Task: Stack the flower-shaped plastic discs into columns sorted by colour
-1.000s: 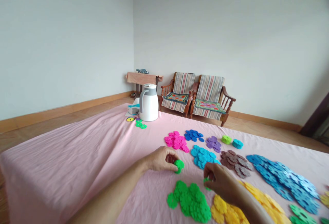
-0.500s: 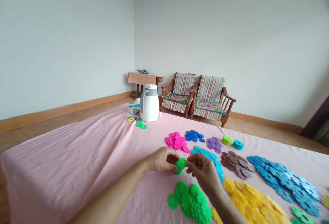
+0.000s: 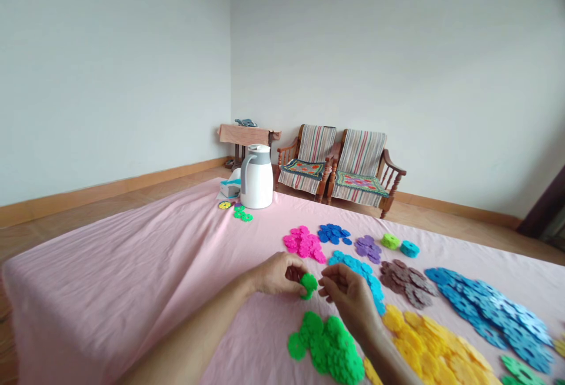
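Green flower-edged plastic discs (image 3: pixel 308 285) are pinched between the thumb and fingers of my left hand (image 3: pixel 279 274); how many overlap there I cannot tell. Just right of them is my right hand (image 3: pixel 346 292), its fingers loosely bent and slightly apart, with nothing visible in them. A narrow gap separates its fingertips from the held discs. Below both hands lies a pile of green discs (image 3: pixel 334 349) on the pink cloth (image 3: pixel 212 291). Light-blue discs (image 3: pixel 359 268) spread out behind my right hand, which partly covers that pile.
Further piles hold pink (image 3: pixel 304 244), dark-blue (image 3: pixel 334 234), purple (image 3: pixel 368 248), brown (image 3: pixel 406 282), blue (image 3: pixel 489 311) and yellow discs (image 3: pixel 435 347). Lime (image 3: pixel 390 241) and teal stacks (image 3: pixel 409 248) stand behind. A white jug (image 3: pixel 260 182) is at the far edge, before two wooden chairs (image 3: pixel 362 167).
My right fingertips have come slightly away from the green disc they were touching. The green discs in my left hand have turned a little; other things are unmoved.
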{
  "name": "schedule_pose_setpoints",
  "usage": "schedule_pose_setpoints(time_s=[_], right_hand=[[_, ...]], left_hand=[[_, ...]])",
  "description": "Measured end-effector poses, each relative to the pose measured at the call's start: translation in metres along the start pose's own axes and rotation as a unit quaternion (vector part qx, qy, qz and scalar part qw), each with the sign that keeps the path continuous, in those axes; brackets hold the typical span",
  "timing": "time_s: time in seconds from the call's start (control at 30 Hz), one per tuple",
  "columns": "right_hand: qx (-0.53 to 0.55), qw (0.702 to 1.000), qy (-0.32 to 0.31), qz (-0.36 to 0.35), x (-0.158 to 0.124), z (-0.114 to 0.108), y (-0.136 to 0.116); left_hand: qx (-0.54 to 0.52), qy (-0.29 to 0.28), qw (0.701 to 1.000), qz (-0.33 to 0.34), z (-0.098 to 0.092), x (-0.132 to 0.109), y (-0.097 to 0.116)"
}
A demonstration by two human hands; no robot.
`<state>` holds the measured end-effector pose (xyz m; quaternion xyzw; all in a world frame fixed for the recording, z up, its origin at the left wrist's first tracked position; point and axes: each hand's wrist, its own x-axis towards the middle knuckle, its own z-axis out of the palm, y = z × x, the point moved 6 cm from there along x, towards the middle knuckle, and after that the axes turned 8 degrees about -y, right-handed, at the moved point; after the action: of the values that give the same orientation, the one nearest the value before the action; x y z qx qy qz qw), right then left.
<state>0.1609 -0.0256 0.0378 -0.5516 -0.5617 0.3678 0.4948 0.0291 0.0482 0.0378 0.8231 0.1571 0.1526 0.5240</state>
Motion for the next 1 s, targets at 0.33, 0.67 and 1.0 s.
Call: schedule_pose_setpoints(time_s=[0.33, 0.67, 1.0], right_hand=[[-0.355, 0.934, -0.016, -0.017, -0.012, 0.007, -0.011], [-0.364, 0.931, -0.032, 0.004, -0.013, 0.007, -0.011], [-0.375, 0.925, -0.059, 0.005, -0.016, 0.011, -0.010]], left_hand=[[-0.015, -0.002, 1.000, 0.005, 0.001, 0.000, 0.001], [0.081, 0.008, 0.997, 0.005, -0.007, -0.006, 0.010], [0.194, 0.049, 0.979, 0.051, -0.012, -0.004, 0.015]])
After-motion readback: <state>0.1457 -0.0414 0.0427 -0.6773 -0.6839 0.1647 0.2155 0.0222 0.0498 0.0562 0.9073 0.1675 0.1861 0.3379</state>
